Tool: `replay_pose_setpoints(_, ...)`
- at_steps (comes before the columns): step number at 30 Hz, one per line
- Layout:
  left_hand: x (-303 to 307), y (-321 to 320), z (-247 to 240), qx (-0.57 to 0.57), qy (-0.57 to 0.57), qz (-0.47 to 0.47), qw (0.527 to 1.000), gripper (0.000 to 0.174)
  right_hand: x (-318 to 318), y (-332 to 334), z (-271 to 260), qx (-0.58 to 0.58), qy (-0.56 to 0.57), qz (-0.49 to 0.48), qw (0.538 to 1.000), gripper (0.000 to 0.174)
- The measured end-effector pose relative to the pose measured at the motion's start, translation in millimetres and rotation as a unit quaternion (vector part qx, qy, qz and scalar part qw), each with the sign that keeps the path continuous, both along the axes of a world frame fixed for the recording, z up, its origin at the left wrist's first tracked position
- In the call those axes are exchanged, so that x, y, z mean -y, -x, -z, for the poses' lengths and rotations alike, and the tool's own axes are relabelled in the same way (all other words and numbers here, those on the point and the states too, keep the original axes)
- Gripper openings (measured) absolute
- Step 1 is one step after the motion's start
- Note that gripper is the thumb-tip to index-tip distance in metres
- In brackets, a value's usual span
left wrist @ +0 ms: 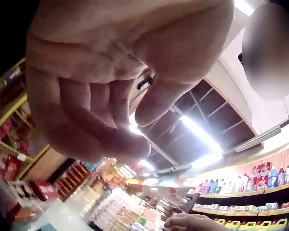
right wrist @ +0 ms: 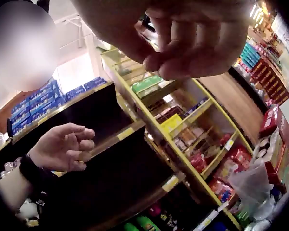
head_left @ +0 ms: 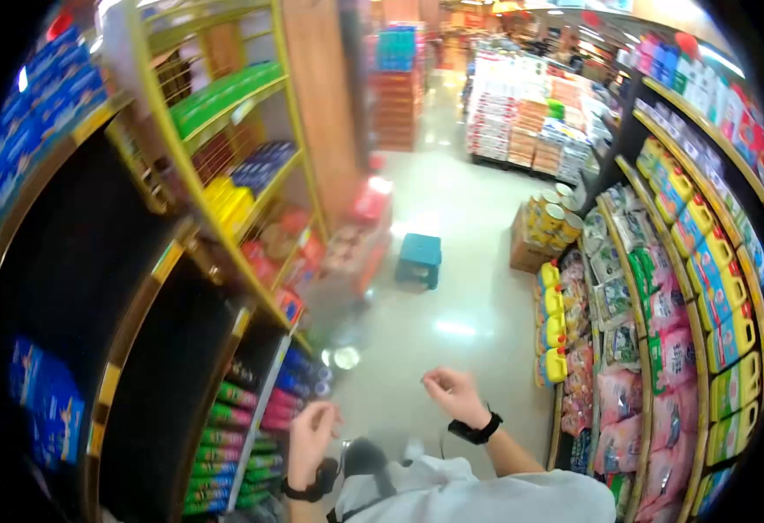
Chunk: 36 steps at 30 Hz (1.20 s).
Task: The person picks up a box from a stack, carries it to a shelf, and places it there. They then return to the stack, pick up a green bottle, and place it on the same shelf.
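My left hand (head_left: pixel 311 431) is raised in front of the body at the lower middle of the head view, its fingers loosely curled around nothing. In the left wrist view the palm of that left hand (left wrist: pixel 101 62) fills the top, with thumb and fingertips bent inward. Further right, my right hand (head_left: pixel 457 397) hangs over the aisle floor, fingers relaxed and also holding nothing. The right wrist view has the curled fingers of the right hand (right wrist: pixel 197 43) at the top and the left hand (right wrist: pixel 62 147) lower left. Both wrists wear black bands.
Dark shelves (head_left: pixel 151 349) run along the left, beside a yellow-framed rack (head_left: pixel 194 166). A teal stool (head_left: pixel 420 260) stands on the aisle floor (head_left: pixel 478 305). Stocked shelves (head_left: pixel 652 349) line the right, near a cardboard box (head_left: pixel 528 248) with cans. Stacked goods (head_left: pixel 530 113) stand further ahead.
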<state>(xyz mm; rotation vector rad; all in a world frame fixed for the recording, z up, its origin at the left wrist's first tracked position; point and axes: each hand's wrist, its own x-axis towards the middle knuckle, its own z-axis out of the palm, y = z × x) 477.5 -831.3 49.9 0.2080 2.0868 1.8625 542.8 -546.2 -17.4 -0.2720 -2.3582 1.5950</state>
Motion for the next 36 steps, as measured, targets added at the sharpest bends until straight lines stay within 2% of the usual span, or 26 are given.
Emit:
replay_pose_setpoints(4, -62.4, 29.0, 10.8, 0.086, 0.015, 0.043, 0.995, 0.019, -21.2, -12.3, -18.0, 0.0, -0.031, -0.008, 0.999, 0.023)
replay_pose_setpoints(6, -99.2, 47.5, 30.7, 0.065, 0.049, 0.083, 0.993, 0.021, -32.1, -14.1, -40.8, 0.019, -0.008, 0.005, 1.0, 0.023)
replay_pose_setpoints(8, -141.2, 67.9, 29.2, 0.046, 0.082, 0.126, 0.988, 0.028, -49.8, -10.3, -21.0, 0.021, 0.038, 0.042, 0.998, 0.023)
replay_pose_setpoints(9, -160.2, 78.8, 34.0, 0.041, 0.063, 0.143, 0.987, 0.028, -59.0, -7.5, -6.9, 0.022, 0.058, 0.057, 0.996, 0.023)
replay_pose_setpoints(10, -178.4, 87.9, 44.7, 0.037, 0.042, 0.158, 0.986, 0.028, -76.6, -1.9, 4.9, -0.045, -0.002, 0.047, 0.998, 0.021)
replay_pose_setpoints(13, -226.9, 116.6, 66.8, 0.067, 0.015, 0.16, 0.985, 0.027, -124.8, 18.5, 13.7, -0.041, 0.025, 0.055, 0.997, 0.022)
replay_pose_setpoints(15, -278.7, 157.5, 65.9, 0.115, 0.008, 0.157, 0.981, 0.028, -161.8, 48.9, -6.6, 0.038, 0.2, 0.147, 0.968, 0.015)
replay_pose_setpoints(17, -299.5, 195.9, 100.5, -0.095, 0.062, 0.179, 0.977, 0.021, -200.7, 72.5, -4.2, -0.034, 0.045, 0.142, 0.988, 0.016)
replay_pose_setpoints(18, -318.1, 218.2, 97.7, -0.201, 0.091, 0.181, 0.958, 0.021, -219.8, 89.4, -16.0, -0.029, 0.015, 0.155, 0.987, 0.014)
replay_pose_setpoints(20, -352.2, 250.7, 82.0, -0.112, 0.048, 0.18, 0.976, 0.012, -245.7, 104.4, -33.9, 0.005, -0.032, 0.178, 0.984, 0.012)
replay_pose_setpoints(21, -364.4, 262.6, 61.7, -0.059, 0.035, 0.182, 0.981, 0.011, -269.4, 110.6, -17.9, 0.012, -0.066, 0.174, 0.982, 0.013)
replay_pose_setpoints(22, -378.9, 281.4, 40.5, -0.051, 0.177, 0.289, 0.94, 0.017, -298.0, 115.7, 13.7, 0.021, -0.095, 0.172, 0.98, 0.015)
replay_pose_setpoints(23, -392.0, 292.5, 49.7, -0.035, 0.156, 0.298, 0.941, 0.02, -315.6, 119.1, 31.6, 0.03, -0.125, 0.17, 0.977, 0.016)
replay_pose_setpoints(25, -438.9, 316.9, 63.9, -0.014, 0.102, 0.314, 0.944, 0.029, -344.1, 133.7, 13.8, 0.029, -0.11, 0.186, 0.976, 0.015)
replay_pose_setpoints(29, -508.4, 331.6, 71.2, -0.008, 0.053, 0.365, 0.93, 0.03, -389.0, 171.8, -15.5, -0.027, -0.087, 0.27, 0.958, 0.012)
replay_pose_setpoints(32, -547.1, 346.8, 62.2, 0.051, 0.083, 0.423, 0.901, 0.03, -414.6, 198.3, -26.7, 0.032, 0.057, 0.321, 0.945, 0.011)
replay_pose_setpoints(35, -586.7, 362.4, 62.9, 0.066, 0.12, 0.397, 0.907, 0.029, -462.0, 220.5, -8.2, 0.063, -0.073, 0.272, 0.958, 0.016)
replay_pose_setpoints(36, -599.7, 369.6, 72.4, 0.087, 0.094, 0.388, 0.913, 0.028, -480.5, 225.5, 0.3, 0.075, -0.056, 0.26, 0.961, 0.018)
